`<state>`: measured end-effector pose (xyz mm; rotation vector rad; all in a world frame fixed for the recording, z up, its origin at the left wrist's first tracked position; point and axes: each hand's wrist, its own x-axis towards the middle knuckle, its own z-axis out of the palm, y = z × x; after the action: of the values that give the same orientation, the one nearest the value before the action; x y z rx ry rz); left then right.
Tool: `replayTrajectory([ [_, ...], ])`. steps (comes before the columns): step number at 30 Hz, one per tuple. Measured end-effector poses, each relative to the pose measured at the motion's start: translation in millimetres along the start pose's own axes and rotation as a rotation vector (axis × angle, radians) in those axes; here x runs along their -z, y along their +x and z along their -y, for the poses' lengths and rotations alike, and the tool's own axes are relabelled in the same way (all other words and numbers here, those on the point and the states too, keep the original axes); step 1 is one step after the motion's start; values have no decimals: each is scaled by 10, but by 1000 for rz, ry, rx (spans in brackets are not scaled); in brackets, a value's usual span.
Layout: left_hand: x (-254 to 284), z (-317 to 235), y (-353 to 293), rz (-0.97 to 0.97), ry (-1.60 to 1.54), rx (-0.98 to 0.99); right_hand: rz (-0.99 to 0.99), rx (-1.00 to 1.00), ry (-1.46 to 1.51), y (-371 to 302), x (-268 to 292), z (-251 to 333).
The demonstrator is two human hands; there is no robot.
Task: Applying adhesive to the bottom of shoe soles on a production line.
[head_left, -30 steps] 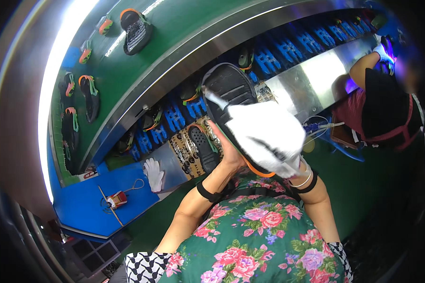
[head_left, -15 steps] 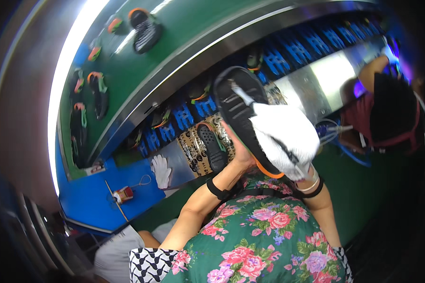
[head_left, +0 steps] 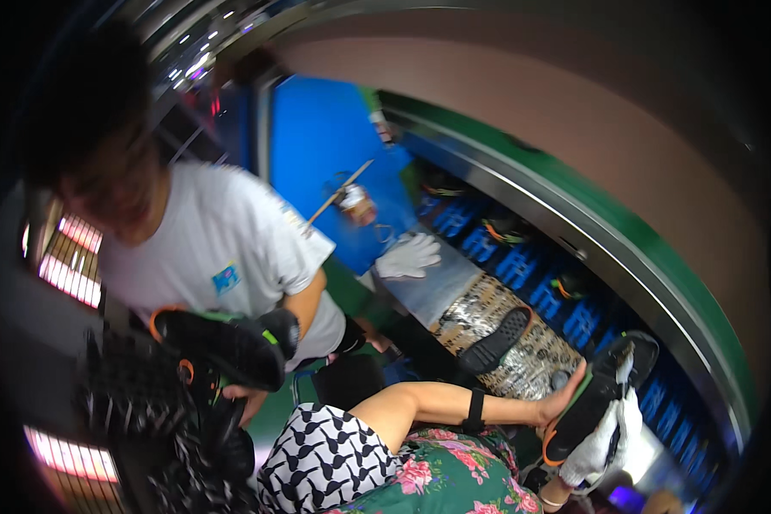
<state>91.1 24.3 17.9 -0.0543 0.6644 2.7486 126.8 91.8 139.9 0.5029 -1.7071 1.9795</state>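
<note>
A black clog-type shoe [head_left: 581, 409] with orange and green edging is held at the lower right. My bare left hand [head_left: 564, 396] grips its near side, fingers along the edge. In a white knitted glove, my right hand [head_left: 606, 447] closes on a slim brush-like tool [head_left: 627, 364], its pale end resting at the shoe's dark surface; the exact kind of tool is hard to make out. Another black clog [head_left: 499, 341] with holes lies just left of my hands, on a bench section wrapped in printed brown tape [head_left: 480, 304].
At left stands a person in a white T-shirt [head_left: 223, 231], holding several black shoes [head_left: 218, 347] with orange edges. A white glove [head_left: 409, 255] lies on the metal bench. Beyond it, a small jar [head_left: 355, 204] and stick rest on a blue board [head_left: 308, 137]. Blue racks [head_left: 514, 267] line the bench's far side.
My view has swung left, so the bench and my hands now appear farther right and a person with shoes has come into view. Both hands still hold the shoe and tool.
</note>
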Motion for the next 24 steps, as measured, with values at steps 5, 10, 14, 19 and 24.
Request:
replayTrajectory([
  [5, -95, -200, -98, 109, -110, -141, 153, -222, -104, 221, 117, -165],
  [10, 41, -60, -156, 3, -53, -294, 384, -364, -6, 108, 257, -419],
  [14, -5, 130, -360, -128, -150, -383, 530, -520, 148, 17, 317, -527],
  [19, -117, 402, -611, -191, -270, -426, 610, -718, 293, 8, 326, -576],
  [24, -49, 455, -753, -451, 5, -665, 731, -920, 452, 15, 302, -502],
])
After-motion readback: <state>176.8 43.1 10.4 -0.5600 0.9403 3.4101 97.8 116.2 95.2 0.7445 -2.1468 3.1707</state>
